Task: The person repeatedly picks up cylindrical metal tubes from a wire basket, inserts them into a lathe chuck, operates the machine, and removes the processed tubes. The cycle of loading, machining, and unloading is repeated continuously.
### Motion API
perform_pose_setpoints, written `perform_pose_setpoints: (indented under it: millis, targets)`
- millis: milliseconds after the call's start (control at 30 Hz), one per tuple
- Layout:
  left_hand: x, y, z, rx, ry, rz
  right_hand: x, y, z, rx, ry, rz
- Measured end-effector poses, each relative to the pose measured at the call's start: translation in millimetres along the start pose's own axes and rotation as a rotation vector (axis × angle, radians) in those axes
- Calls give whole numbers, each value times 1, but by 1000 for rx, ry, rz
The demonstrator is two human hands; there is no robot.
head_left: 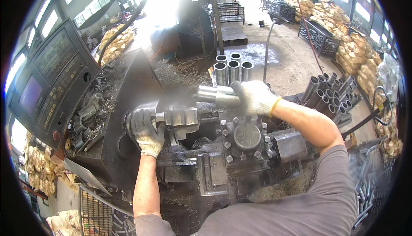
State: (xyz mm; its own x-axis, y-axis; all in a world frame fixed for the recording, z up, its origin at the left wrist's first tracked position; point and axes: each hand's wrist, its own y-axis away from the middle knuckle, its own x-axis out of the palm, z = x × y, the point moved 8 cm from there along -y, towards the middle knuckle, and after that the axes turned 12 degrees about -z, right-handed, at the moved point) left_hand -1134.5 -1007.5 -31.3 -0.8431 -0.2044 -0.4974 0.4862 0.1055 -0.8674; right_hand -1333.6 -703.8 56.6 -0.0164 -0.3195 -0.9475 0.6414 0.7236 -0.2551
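Observation:
My right hand (255, 98), in a white work glove, is wrapped round a short bright metal tube (214, 95). It holds the tube almost level, its free end pointing left, above and just right of the chuck jaws (182, 118). My left hand (147, 128), in a glove with a dark, dirty palm side, has its fingers curled over the rim of the lathe chuck (133, 118), thumb toward the jaws. To the right of the chuck stands a square tool post (246, 136) ringed with bolts. The tube's right end is hidden by my right hand.
Several upright metal tubes (233, 71) stand behind the tool post. More tubes (328, 92) are stacked at the right. A control panel (47, 86) tilts at the left, beside a ledge with metal jaws and shavings (92, 116). A thin hose (268, 49) rises behind.

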Motion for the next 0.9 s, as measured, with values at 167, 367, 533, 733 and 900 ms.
perform_pose_setpoints:
  millis: [167,367,533,733,900]
  targets:
    - [-55,39,-92,-769,1099,451,31,131,95,318,-687,499]
    - [-60,205,-175,-1773,1615,562,185,248,140,924,-1501,595]
    - [-31,258,-172,-1856,1399,618,242,289,135,772,-871,584]
    - [-30,290,-151,-2147,1803,534,231,283,121,470,-924,419]
    - [-25,281,-143,-2047,1993,670,161,264,68,222,-627,-84]
